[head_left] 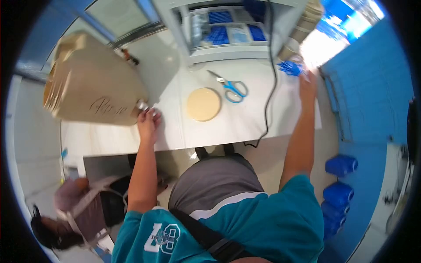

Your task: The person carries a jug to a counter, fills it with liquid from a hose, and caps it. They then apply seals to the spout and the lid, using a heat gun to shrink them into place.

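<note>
At the left of the table, my left hand (pixel 149 122) is closed round a small shiny silvery piece (pixel 142 105). This hand is beside the lower corner of a large beige container (pixel 94 83) with handwriting on its side. My right hand (pixel 308 83) reaches to the table's far right, its fingers closed at a bundle of blue strips (pixel 289 68) with clear plastic about it. Glare blurs those fingertips. Between the hands lie a round, pale yellow disc (pixel 203 104) and scissors (pixel 236 91) with blue handles, blades pointing away to the left.
A black cable (pixel 272 92) crosses the white table (pixel 175 131) and hangs over its front edge. Behind stands a white shelf unit (pixel 228 55) with blue packets. Beige containers (pixel 300 30) are stacked at the back right. Another person (pixel 83 210) is low at the left.
</note>
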